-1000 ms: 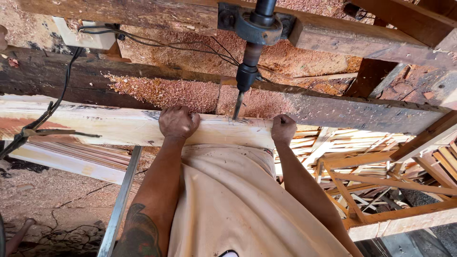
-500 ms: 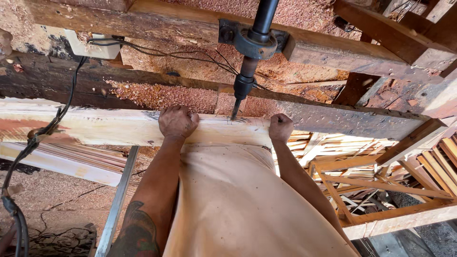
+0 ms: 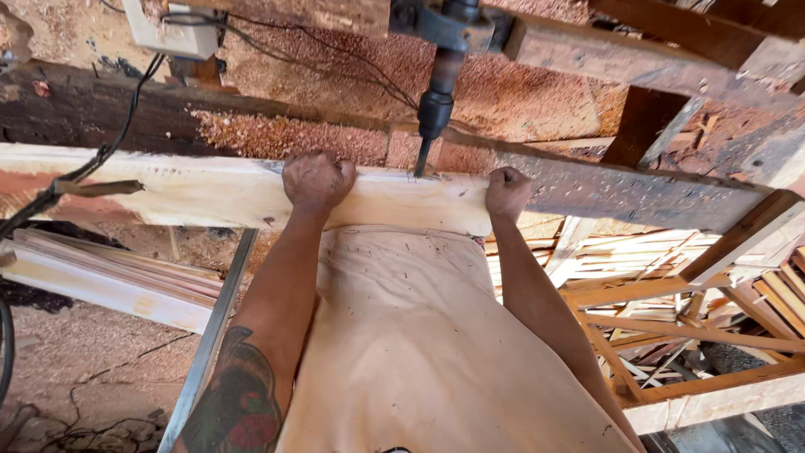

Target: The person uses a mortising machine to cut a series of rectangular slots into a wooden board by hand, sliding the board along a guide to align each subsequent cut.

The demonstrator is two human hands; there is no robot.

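Pale wood plank (image 3: pixel 210 191) lies across mid-frame. L hand (image 3: pixel 317 180) and R hand (image 3: pixel 507 191) both clamped on its top edge, either side of drill bit (image 3: pixel 423 156), upper centre.

The drill press (image 3: pixel 443 50) is cut off by the top edge, so only its chuck and bit show. The pale plank (image 3: pixel 210 189) runs out past the left edge, and its near face is hidden behind the apron. Fingertips of both hands curl over the plank's far side, out of sight. The wall socket (image 3: pixel 168 29) is cropped above. The black cable (image 3: pixel 84 168) leaves at the left.
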